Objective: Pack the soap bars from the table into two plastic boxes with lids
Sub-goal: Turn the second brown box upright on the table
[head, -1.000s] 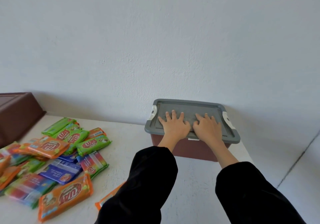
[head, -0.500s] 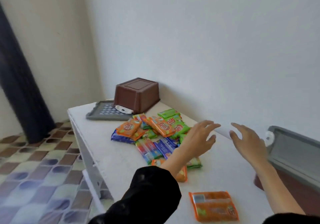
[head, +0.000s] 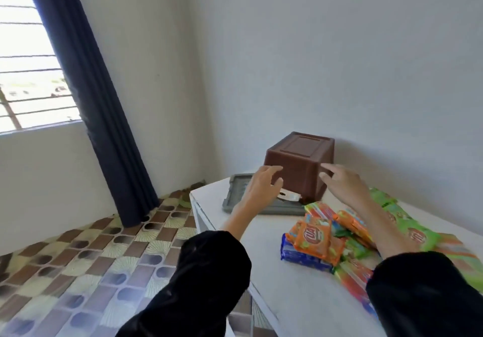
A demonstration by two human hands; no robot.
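A brown plastic box (head: 300, 165) stands upside down at the table's far corner, partly on a grey lid (head: 236, 198). My left hand (head: 262, 189) hovers open at the box's left side, over the lid. To the right of the box my right hand (head: 345, 184) is open with fingers spread, close to its right wall. Neither hand grips anything. A heap of wrapped soap bars (head: 317, 237), orange, green and blue, lies on the white table (head: 271, 235) under my right forearm.
The table stands against a white wall, its left edge dropping to a tiled floor (head: 78, 271). A dark curtain (head: 91, 93) hangs beside a barred window at the left. My black sleeves fill the bottom of the view.
My view has swung left from the closed grey-lidded box to the upturned brown box. Both hands left that lid, crossed over the soap heap and now flank the brown box.
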